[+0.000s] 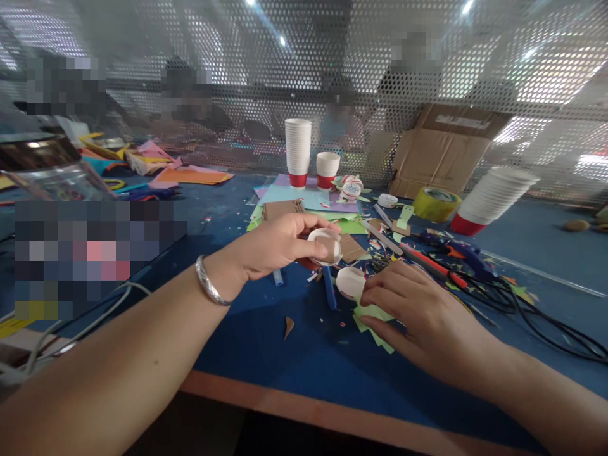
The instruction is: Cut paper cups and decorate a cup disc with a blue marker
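Observation:
Pinched between the thumb and fingers of my left hand (280, 247) is a small round white paper cup bottom (336, 254) with a piece of brown cardboard against it. My right hand (418, 304) hovers low over the table, fingers loosely curved and thumb apart, with nothing visible in its grasp. A second white cup bottom (350, 282) lies by its fingertips; whether they touch cannot be made out. Pale green paper pieces (377, 326) lie under that hand. Between both hands is a blue stick-like tool (329, 288), and a brown cardboard scrap (352, 248) sits just behind.
Paper cup stacks (298, 152) stand at the back, another stack (496, 196) leans at right. Yellow tape (436, 204), a red-and-black tool (432, 263), a blue tool (475, 261) and black cables (536, 316) crowd the right. A cardboard box (437, 152) rests against the perforated screen (266, 69).

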Action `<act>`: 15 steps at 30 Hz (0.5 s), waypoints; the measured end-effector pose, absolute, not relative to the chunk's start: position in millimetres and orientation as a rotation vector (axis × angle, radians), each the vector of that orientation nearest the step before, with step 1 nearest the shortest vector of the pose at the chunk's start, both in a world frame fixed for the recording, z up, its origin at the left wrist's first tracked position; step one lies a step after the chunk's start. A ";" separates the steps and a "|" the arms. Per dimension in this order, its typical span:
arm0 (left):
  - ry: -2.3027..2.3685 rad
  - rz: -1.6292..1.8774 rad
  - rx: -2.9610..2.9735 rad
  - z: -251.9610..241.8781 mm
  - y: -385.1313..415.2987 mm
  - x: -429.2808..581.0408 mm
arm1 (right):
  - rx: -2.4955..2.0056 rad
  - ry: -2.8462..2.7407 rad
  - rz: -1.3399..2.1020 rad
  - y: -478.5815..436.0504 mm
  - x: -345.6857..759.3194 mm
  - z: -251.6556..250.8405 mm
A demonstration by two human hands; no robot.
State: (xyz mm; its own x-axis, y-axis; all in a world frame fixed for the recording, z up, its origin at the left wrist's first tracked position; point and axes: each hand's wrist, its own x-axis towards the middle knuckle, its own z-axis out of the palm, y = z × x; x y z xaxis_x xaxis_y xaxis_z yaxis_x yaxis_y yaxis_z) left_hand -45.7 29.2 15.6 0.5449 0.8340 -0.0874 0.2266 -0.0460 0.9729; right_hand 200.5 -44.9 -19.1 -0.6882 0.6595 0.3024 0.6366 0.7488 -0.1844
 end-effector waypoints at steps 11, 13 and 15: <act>1.135 0.091 2.146 26.5 37.4 -66.5 | -1.000 -2.720 0.200 -49.7 202.1 -16.1; 1.123 0.011 2.203 23.6 39.2 -68.2 | -0.985 -2.687 0.213 -47.0 206.3 -16.1; 1.138 -0.002 2.291 21.8 39.7 -68.5 | -0.990 -2.651 0.194 -42.9 211.5 -15.6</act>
